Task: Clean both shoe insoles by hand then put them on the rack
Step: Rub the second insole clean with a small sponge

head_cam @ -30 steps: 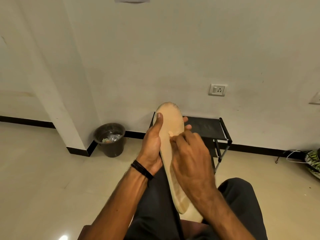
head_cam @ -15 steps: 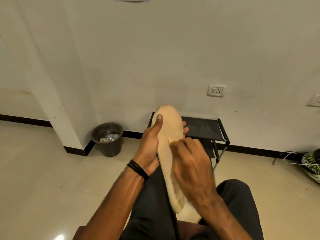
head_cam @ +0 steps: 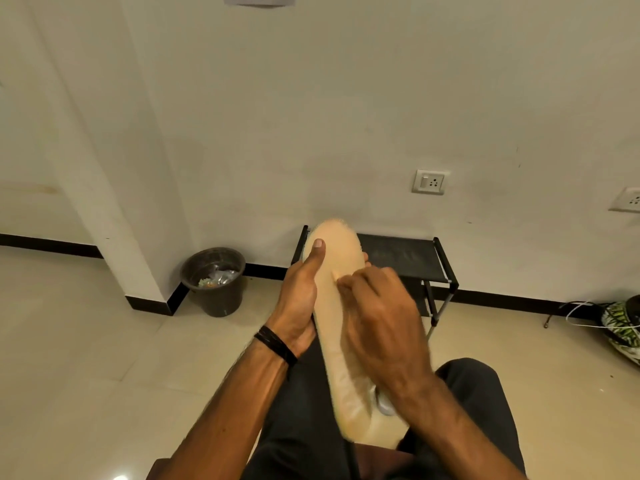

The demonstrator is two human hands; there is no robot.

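Head view: left hand (head_cam: 299, 299) grips beige insole (head_cam: 337, 271) by its edge, thumb flat along the top. Right hand (head_cam: 382, 327), fingers curled, fingertips pressed on insole surface. Insole held over lap, before black rack (head_cam: 408, 258).

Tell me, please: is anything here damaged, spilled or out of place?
Only a green patterned shoe lying on the floor at the far right, white cord trailing from it, apart from the rack. No damage or spill shows.

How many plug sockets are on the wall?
2. One socket is above the black rack; another socket sits at the right edge. More may be out of view.
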